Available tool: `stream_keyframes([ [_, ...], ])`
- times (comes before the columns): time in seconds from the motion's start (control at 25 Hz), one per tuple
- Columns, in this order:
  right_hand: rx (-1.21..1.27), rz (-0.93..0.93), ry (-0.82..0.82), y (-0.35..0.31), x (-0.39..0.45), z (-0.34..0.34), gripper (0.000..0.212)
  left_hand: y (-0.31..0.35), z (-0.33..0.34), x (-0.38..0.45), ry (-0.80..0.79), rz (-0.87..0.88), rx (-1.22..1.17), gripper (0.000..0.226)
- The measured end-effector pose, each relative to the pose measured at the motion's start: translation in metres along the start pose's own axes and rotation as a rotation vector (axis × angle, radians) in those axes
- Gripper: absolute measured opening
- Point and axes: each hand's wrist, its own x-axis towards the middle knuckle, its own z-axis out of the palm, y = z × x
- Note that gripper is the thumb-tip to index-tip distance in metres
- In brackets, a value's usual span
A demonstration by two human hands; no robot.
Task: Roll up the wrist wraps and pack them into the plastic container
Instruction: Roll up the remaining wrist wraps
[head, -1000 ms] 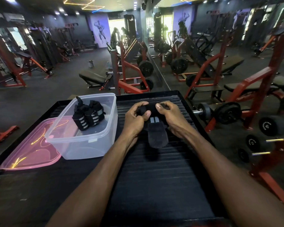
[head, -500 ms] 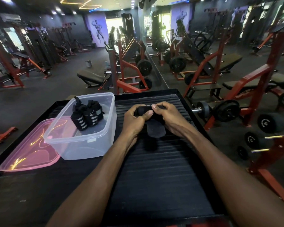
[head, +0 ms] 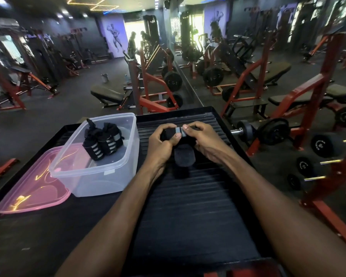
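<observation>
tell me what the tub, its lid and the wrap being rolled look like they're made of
Tub: clear, slightly frosted plastic, apparently rigid; the rolled wraps inside show through its walls.
Lid: translucent pink plastic, glossy; it mirrors the ceiling lights as orange streaks.
Wrap being rolled: black woven fabric with grey stripes, matte; its loose end looks fuzzy, possibly a hook-and-loop patch.

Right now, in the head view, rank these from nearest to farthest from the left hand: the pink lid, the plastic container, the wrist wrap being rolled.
1. wrist wrap, gripped by the left hand itself.
2. plastic container, just to its left.
3. pink lid, farther left, partly under the container.
</observation>
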Motion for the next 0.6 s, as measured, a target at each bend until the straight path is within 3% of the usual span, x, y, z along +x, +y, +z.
stream_keyframes([
  [0.12, -0.071, -0.114, 0.022, 0.005, 0.002, -0.003, 0.004, -0.002, 0.002, 0.002, 0.015, -0.107, -0.108, 0.017],
  [0.24, -0.082, -0.162, 0.027, 0.002, 0.0, -0.002, 0.011, -0.001, 0.0, 0.004, -0.013, -0.22, -0.181, 0.039],
  [0.36, -0.026, -0.038, 0.023, -0.009, -0.007, 0.0, 0.004, -0.003, -0.001, 0.004, -0.002, -0.142, -0.117, 0.025],
  [0.44, 0.046, 0.077, -0.037, -0.011, -0.009, 0.001, 0.01, -0.001, -0.001, 0.003, 0.016, -0.1, -0.086, 0.017],
  [0.6, 0.066, -0.011, -0.035, -0.003, -0.005, 0.0, 0.007, 0.002, -0.004, 0.003, -0.02, -0.048, -0.07, 0.016],
])
